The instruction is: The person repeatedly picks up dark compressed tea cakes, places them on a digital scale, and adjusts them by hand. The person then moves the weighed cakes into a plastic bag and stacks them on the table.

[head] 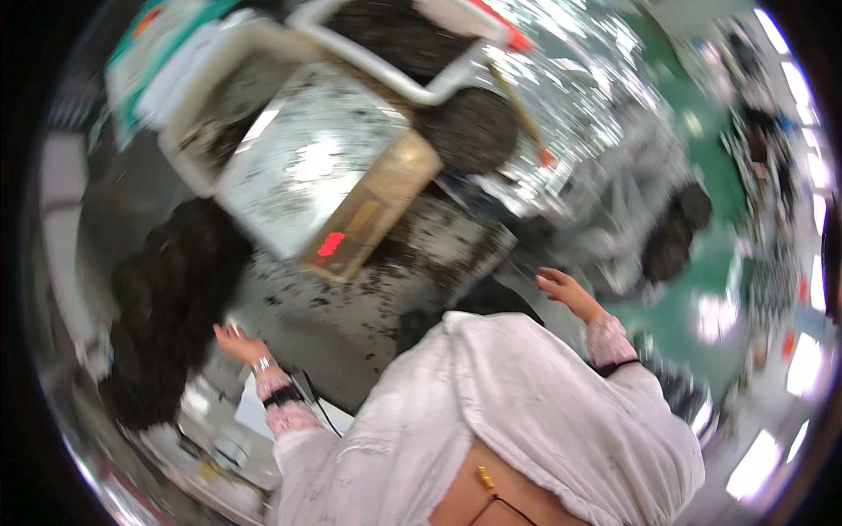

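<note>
My left hand (241,343) is at the lower left, beside a big heap of dark, fibrous-looking material (177,283); whether its fingers touch the heap is not clear. To the right, my right hand (559,289) hangs with its fingers apart and holds nothing, near crumpled clear plastic (592,217). A digital weighing scale (289,204) with a shiny metal plate and a lit red display stands on the worktable before me. Dark crumbs are scattered on its plate and around it. Just behind the scale's right corner lies a round dark cake of material (477,130).
A white tray (411,85) of dark material lies at the top. Left of it stands a pale plastic tub (184,148) with dark bits. Silvery sheeting (592,85) covers the upper right. Dark round clumps (671,243) lie on plastic near the green floor (710,283).
</note>
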